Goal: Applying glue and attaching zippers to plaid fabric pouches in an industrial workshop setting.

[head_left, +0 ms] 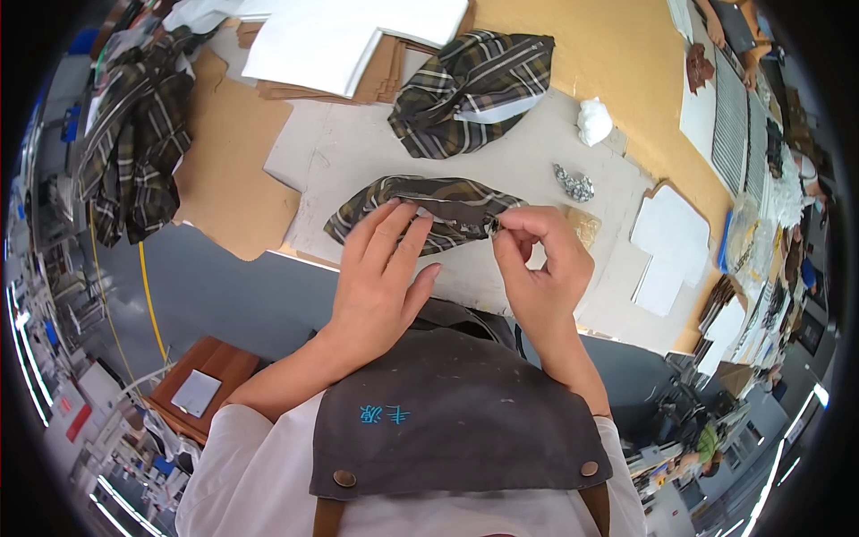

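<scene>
A plaid fabric piece (447, 190) in dark green, brown and white lies at the near edge of the table, with a dark strip along its middle. My left hand (380, 268) rests on its left part, fingers stretched out over the cloth. At the right end of the strip, my right hand (546, 255) pinches the fabric between thumb and forefinger. A small dark bit shows at those fingertips, too small to name. Farther back lies a second plaid fabric piece (474, 94), bunched up. To the right sit a small heap of silvery metal parts (573, 183) and a crumpled white wad (594, 122).
More plaid cloth (139, 134) hangs over the table's left side beside brown cardboard (233, 166). White sheets (349, 40) lie on stacked brown pieces at the back. A white cut-out pattern (671, 237) is on the right. A brown stool (201, 385) stands below at left.
</scene>
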Tool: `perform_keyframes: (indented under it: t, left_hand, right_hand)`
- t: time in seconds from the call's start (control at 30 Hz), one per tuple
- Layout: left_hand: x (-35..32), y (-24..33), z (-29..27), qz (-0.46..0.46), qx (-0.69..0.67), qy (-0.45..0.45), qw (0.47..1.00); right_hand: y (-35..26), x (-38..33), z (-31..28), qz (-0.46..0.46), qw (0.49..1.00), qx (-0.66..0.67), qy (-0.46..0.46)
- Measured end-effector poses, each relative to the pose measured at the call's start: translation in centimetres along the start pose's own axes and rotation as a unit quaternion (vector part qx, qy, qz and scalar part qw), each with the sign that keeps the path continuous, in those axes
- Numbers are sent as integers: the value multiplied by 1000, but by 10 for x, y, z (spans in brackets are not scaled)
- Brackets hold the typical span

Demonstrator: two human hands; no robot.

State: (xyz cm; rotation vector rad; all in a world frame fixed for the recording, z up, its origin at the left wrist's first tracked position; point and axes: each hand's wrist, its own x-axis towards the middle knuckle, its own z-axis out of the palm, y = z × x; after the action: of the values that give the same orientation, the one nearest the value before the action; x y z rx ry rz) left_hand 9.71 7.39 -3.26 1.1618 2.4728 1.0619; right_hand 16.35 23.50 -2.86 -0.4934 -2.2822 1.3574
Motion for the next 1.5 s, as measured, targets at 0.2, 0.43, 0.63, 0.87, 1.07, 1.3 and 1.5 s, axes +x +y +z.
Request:
perform_keyframes:
  t: [0.2,0.43,0.63,0.87,1.07,1.3,1.5]
  left_hand:
    - [-10,-10,4,-19,-32,29,999]
    - [-6,-16,24,-66,-143,112,981]
    - [11,-20,9,63,-138,173,973]
    - [-2,-10,8,-95,-317,-56,942]
    - [-4,-7,34,-82,-397,-105,908]
    - [-7,-3,47,-62,-345,-100,931]
    - [-9,0,48,-33,-318,-96,943]
  right_hand:
    - [-21,0,9,-38,999,4,-23]
    - [-23,-7,9,37,996,79,-30]
    - [-35,-6,-4,92,992,72,-42]
    - [-5,-20,-30,44,992,-71,-90]
    - [13,-47,-41,205,972,43,-106]
    - [10,-51,-51,284,942,141,-112]
    - [0,-41,-54,348,916,147,-139]
